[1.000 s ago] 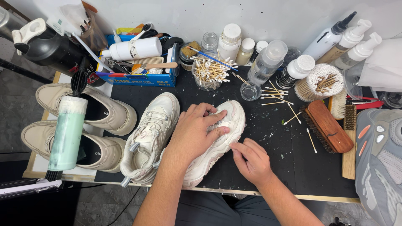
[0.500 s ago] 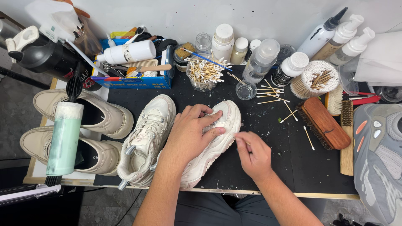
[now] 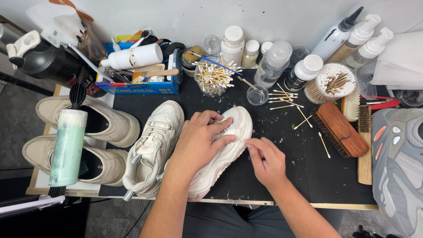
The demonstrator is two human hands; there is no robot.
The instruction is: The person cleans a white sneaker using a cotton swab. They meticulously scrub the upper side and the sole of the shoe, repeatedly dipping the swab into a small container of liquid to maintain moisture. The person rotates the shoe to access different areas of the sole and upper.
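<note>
A white chunky sneaker (image 3: 235, 132) lies on its side on the black mat (image 3: 282, 154), toe pointing away from me. My left hand (image 3: 200, 141) lies over its upper and holds it down, fingers spread across the toe area. My right hand (image 3: 264, 161) is just right of the shoe. Its thumb and fingers are pinched on a small thin thing, seemingly a cotton swab, and the tip touches the sneaker's sole edge near the toe. The matching sneaker (image 3: 152, 145) lies beside it on the left, laces up.
A beige pair of shoes (image 3: 101, 128) and a green-white bottle (image 3: 66, 147) are at the left. Along the back stand a blue box (image 3: 141, 86), a swab jar (image 3: 213, 79) and bottles (image 3: 273, 64). Loose swabs (image 3: 284, 99), a wooden brush (image 3: 341, 130) and a grey sneaker (image 3: 398, 163) are at the right.
My right hand has moved forward along the sneaker's right side, from near its middle toward the toe. My left hand stays on the shoe.
</note>
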